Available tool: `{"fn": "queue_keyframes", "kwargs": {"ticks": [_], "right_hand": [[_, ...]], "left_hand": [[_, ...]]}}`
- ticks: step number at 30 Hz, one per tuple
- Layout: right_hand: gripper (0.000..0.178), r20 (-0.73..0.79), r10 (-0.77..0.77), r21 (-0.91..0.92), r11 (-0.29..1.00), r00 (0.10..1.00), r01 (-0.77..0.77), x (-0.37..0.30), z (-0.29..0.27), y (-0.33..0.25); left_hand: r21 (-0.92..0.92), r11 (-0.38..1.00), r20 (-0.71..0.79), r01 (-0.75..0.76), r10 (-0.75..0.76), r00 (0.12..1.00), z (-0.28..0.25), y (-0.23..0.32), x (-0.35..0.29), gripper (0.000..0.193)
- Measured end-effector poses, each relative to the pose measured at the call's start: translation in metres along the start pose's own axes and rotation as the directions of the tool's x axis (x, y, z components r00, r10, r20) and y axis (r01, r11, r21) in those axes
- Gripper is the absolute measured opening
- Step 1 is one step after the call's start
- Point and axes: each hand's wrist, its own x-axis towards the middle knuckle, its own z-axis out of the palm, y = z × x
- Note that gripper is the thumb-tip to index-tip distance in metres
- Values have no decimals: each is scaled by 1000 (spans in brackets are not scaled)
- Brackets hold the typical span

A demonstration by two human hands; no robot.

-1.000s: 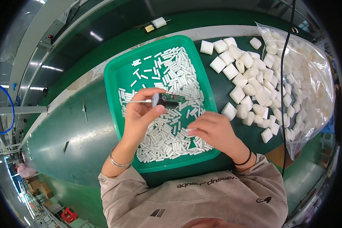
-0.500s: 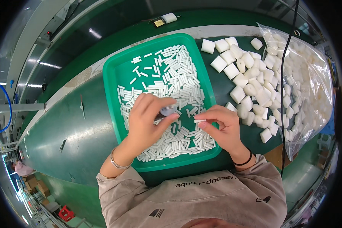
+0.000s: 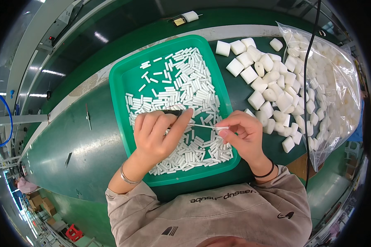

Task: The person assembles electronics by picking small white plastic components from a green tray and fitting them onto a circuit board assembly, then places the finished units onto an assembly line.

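Observation:
My left hand [image 3: 156, 133] is closed around a thin tool with a dark handle [image 3: 173, 111]. Its slender, light-coloured shaft [image 3: 202, 125] points right, and its tip meets one end of a small white tube [image 3: 221, 128]. That tube is pinched between the thumb and fingertips of my right hand [image 3: 246, 131]. Whether the shaft has gone into the tube is too small to tell. Both hands are over a green tray [image 3: 118, 103], where many similar white tubes [image 3: 193, 88] lie loose. Part of the tool is hidden by my left fingers.
Chunky white foam-like plugs [image 3: 272, 86] are heaped right of the tray, beside a clear plastic bag [image 3: 338, 90] full of more. A black cable [image 3: 306, 94] hangs across the bag. Thin tools [image 3: 88, 117] lie on the green table [image 3: 70, 136]; a small white cylindrical part [image 3: 189, 16] sits at the back.
My left hand has turned, and the tool's shaft now reaches across to the tube. The right hand keeps its pinch on the tube. The whole view has shifted slightly.

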Motion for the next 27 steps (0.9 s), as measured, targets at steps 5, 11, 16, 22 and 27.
{"fn": "queue_keyframes", "kwargs": {"ticks": [5, 11, 16, 22, 27], "right_hand": [[16, -7, 0, -6, 1000, 1000, 0, 0, 0, 1], [16, -22, -5, -53, 999, 1000, 3, 0, -1, 0], [15, -35, -20, -53, 998, 999, 18, 0, -1, 3], [11, -64, -50, -198, 980, 997, 36, 2, -1, 1], [13, -38, -98, -275, 958, 994, 84, 2, -2, 2]], "left_hand": [[-16, 1000, 8, 11, -11, 1000, 0, 0, -2, 43], [-20, 1000, -1, 23, -23, 1000, 1, 0, -3, 43], [115, 990, -18, -80, 82, 996, 2, -1, -4, 34], [256, 958, -57, -129, 148, 987, -3, 4, -2, 31], [264, 956, -47, -130, 148, 988, -3, 3, -1, 31]]}}
